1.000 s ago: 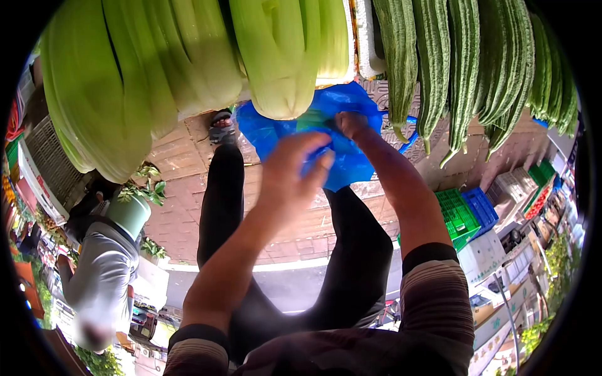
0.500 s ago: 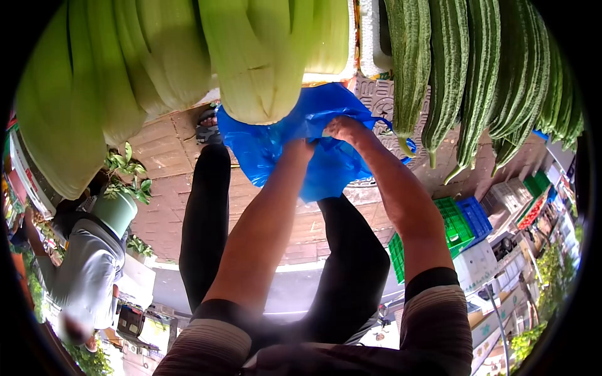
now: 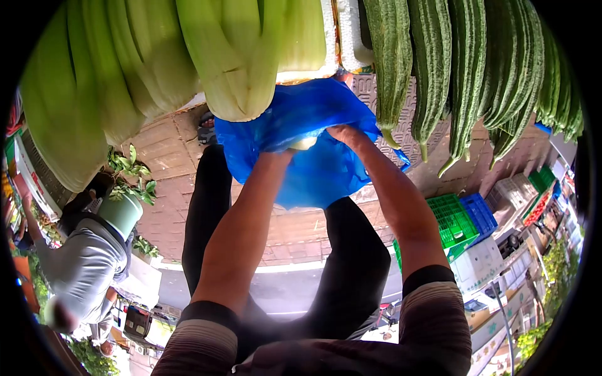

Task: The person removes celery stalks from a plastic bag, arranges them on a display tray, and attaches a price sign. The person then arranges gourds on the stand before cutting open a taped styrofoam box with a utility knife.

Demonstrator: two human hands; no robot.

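Stalks (image 3: 233, 59), thick and pale green, take the largest part of our view, at the upper left. On the upper right we see long ridged gourds (image 3: 431, 69), dark green, hanging side by side with their tips down. Below the stalks, and in front of our dark trouser legs (image 3: 205, 213), is the blue bag (image 3: 241, 147), its mouth partly open between our hands. A person in a grey top (image 3: 84, 257) is at the far left, near a pale green bucket (image 3: 120, 213). A green crate (image 3: 450, 220) is on the right, just beside a blue crate (image 3: 480, 216). Our right hand (image 3: 345, 134) is closed on the edge of the bag. Our left hand (image 3: 283, 154) is reaching inside it, mostly hidden, so we cannot tell its grip. Smallest is a pale piece (image 3: 305, 143), near the left fingers.
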